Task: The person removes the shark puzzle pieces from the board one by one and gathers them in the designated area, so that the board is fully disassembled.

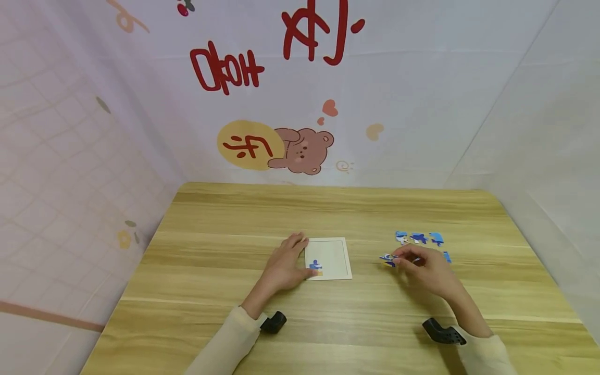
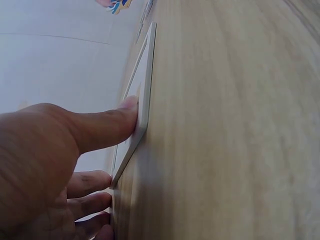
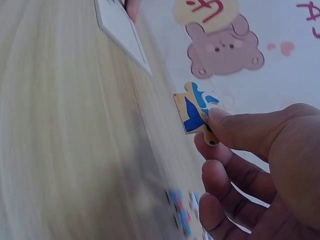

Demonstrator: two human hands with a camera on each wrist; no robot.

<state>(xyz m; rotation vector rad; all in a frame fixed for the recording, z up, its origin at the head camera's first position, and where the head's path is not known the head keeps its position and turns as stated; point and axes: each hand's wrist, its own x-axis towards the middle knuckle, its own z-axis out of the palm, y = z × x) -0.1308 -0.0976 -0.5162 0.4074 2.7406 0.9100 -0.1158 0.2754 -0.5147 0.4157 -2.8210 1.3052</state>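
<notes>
In the head view a square white puzzle tray lies on the table, with one blue and yellow jigsaw piece in its near left corner. My left hand rests against the tray's left side, the thumb on its near corner and the fingers touching the edge farther back. To the right of the tray, my right hand pinches another jigsaw piece between thumb and index finger, raised off the table. This piece is yellow with blue and white shapes, and its outer part sticks out past the fingertips.
Several loose jigsaw pieces lie on the wooden table beyond my right hand, which partly covers some. Printed white cloth stands behind the table and along its sides. A black wrist mount sits on each forearm.
</notes>
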